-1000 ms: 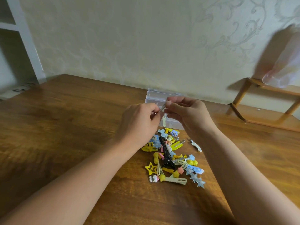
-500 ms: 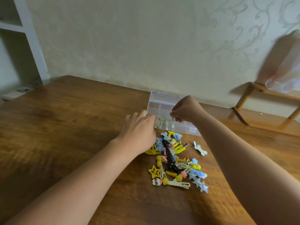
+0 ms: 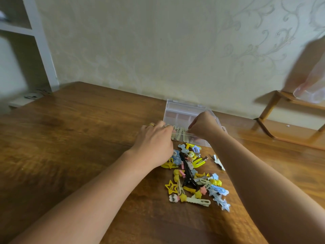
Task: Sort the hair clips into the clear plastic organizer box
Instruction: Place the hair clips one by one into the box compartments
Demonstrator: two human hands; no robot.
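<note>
The right hand hangs over the near compartments of the clear plastic organizer box, its fingers curled downward in a closed grip; whether it pinches a clip cannot be told, as the fingertips are hidden. The left hand, a gold ring on one finger, rests at the box's near left corner, fingers curled at the rim, touching the pale cream clips that stand in the front compartment. Just in front of the box, between both forearms, a loose pile of hair clips lies on the wooden bench: yellow stars, blue stars, a black claw clip. A wooden stand is at far right.
</note>
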